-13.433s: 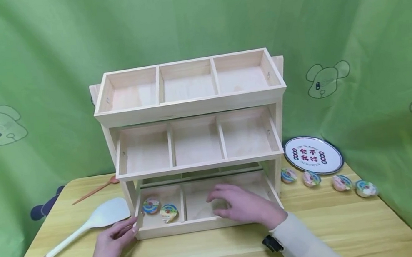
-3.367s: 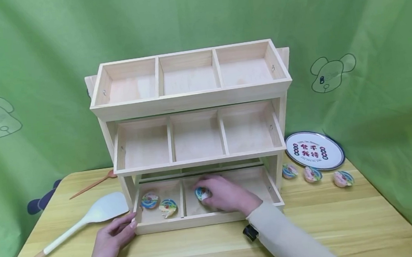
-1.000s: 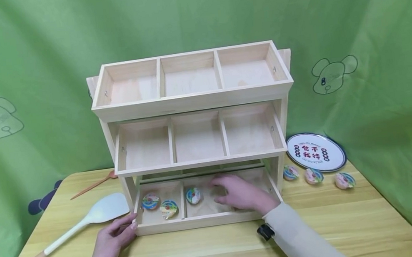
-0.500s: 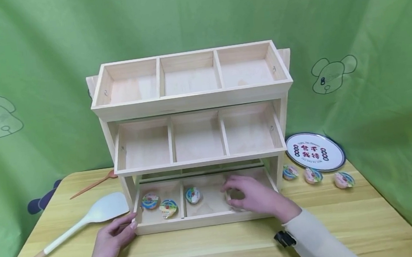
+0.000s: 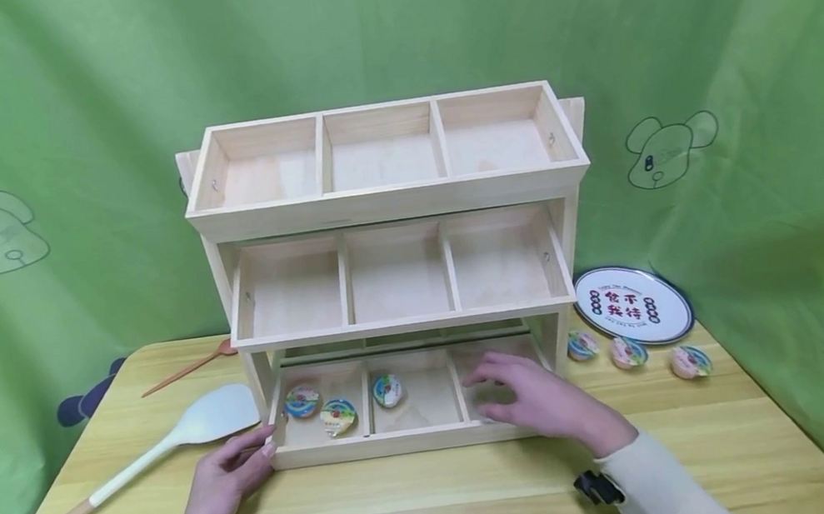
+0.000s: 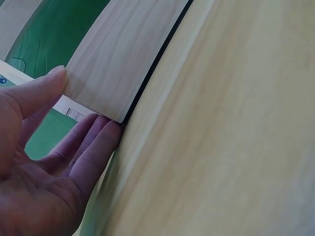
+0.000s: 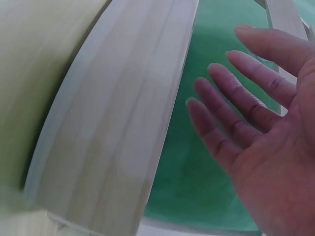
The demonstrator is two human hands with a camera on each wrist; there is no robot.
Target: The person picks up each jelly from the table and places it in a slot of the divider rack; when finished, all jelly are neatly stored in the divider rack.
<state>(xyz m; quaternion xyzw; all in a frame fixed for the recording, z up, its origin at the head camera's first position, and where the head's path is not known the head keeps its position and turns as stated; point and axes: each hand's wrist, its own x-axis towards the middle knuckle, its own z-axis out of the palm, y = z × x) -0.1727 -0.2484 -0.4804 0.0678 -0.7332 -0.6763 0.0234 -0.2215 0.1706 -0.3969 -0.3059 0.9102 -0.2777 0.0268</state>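
Snack cups stand loose on the worktop; by which hand are they more easily reached?

"By the right hand. It is held over the right compartment of the bottom drawer, and the nearest cup is found to its right, towards the worktop's far edge, just beside the right post of the wooden rack."

"And the others?"

"They are strung out from there towards the worktop's right edge, in a row slanted slightly nearwards; the rightmost cup is placed near that edge. Behind the row, by the far right corner, a plate is laid. No long axis need be matched, it is judged, since the lids are round."

"Is anything gripped?"

"Nothing is seen in the right hand; thumb and fingers are parted wide. The drawer's left front corner is held between thumb and fingers of the left hand, well apart from that row."

"What has been filled?"

"Two cups are set in the left compartment, and one cup in the middle compartment. None is seen in the right one, though it is partly hidden."
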